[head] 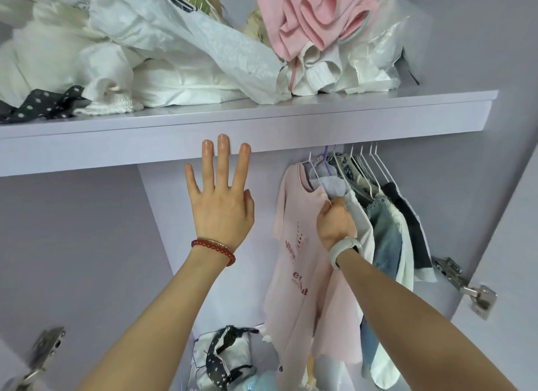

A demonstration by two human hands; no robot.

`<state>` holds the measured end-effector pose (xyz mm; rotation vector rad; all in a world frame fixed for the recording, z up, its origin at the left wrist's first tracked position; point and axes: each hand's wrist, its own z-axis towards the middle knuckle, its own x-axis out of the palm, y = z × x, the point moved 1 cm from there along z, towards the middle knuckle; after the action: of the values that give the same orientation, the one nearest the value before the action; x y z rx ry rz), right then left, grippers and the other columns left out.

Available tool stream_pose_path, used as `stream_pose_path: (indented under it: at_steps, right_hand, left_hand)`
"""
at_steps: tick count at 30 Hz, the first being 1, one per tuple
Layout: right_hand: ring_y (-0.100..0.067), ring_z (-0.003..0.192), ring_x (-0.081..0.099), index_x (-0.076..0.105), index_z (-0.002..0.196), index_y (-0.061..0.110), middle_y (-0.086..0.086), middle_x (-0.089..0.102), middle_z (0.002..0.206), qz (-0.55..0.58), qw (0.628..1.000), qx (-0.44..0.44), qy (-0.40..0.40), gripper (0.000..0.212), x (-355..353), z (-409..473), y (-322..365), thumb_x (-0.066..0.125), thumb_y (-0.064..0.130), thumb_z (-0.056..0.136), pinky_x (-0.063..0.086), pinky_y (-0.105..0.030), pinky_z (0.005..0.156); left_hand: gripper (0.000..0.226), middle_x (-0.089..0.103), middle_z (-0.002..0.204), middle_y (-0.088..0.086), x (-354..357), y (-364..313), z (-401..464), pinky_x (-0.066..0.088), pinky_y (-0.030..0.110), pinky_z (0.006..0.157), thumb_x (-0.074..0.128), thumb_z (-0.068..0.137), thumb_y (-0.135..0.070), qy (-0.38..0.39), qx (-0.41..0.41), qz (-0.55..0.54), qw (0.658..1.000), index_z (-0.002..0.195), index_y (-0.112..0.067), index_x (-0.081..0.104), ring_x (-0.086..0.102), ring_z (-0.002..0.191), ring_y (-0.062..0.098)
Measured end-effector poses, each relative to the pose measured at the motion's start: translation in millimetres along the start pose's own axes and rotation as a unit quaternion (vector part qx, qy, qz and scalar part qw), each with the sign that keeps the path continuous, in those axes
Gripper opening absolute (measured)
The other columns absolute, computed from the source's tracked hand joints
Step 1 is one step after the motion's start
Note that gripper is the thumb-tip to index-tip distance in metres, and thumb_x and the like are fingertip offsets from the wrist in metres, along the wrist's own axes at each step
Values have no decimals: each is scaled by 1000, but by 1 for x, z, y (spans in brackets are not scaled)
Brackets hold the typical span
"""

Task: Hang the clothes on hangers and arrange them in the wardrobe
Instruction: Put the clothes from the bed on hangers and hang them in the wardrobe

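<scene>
- The left hand is raised flat with its fingers straight and spread, grasping nothing; the fingertips reach the front edge of the lilac shelf. A red bead bracelet circles that wrist.
- The right hand is clenched around fabric at the shoulder of the hanging clothes, between the pink T-shirt and the pale garment just beside it; which of the two it actually grips, I cannot tell. A white wristband sits on that wrist.
- The pink T-shirt hangs on a hanger at the left end of the row, with dark red print on its front.
- To its right hang more clothes on white wire hangers, packed closely: a denim piece and a dark garment among them.
- On the shelf above lie heaped white clothes, a pink garment and a clear plastic bag.
- A black dotted strap lies at the shelf's left end.
- Metal door hinges show at the right.
- At the wardrobe's bottom lies a bundle with a black-and-white band.
</scene>
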<state>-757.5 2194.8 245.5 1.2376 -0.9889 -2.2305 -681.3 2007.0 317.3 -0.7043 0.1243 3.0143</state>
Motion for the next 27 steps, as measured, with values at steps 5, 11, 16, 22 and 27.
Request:
stream_pose_path:
  at_steps: [5,11,16,22,27]
  right_hand:
    - [-39,103,55,45,119,5,-21,57,115,2,998,-17,63,29,-9,-8,-6,35,19,96,40,-37,75]
    - [-35,123,38,29,141,7,-16,43,134,-62,986,-115,107,51,-46,-56,-31,42,11,92,34,-43,102]
    - [-34,126,41,45,131,2,-16,48,134,-165,968,-183,35,43,-92,-121,-61,48,8,89,33,-44,107]
    - [-33,131,37,46,133,7,-13,47,137,-258,962,-84,35,44,-137,-251,-133,50,13,90,26,-50,109]
    - [-19,141,15,27,143,18,-1,27,150,-288,948,129,47,47,-186,-392,-193,33,25,97,9,-36,115]
  left_hand:
    - [81,20,151,16,-5,-3,0,22,62,104,64,74,-16,26,-12,-11,1000,145,-18,24,14,139,36]
    - [66,23,150,18,-20,-30,-20,15,63,105,53,79,-22,49,-46,-137,988,141,-16,33,16,138,40]
    - [51,43,139,19,-18,-63,-89,22,64,101,54,79,-17,116,-3,-212,970,129,-9,51,36,130,40]
    - [43,57,126,14,-27,-108,-220,34,59,96,59,75,-13,276,51,-277,919,118,-9,61,52,119,34]
    - [38,58,124,15,-76,-162,-315,33,57,97,65,76,-5,407,122,-361,830,114,-5,62,52,118,33]
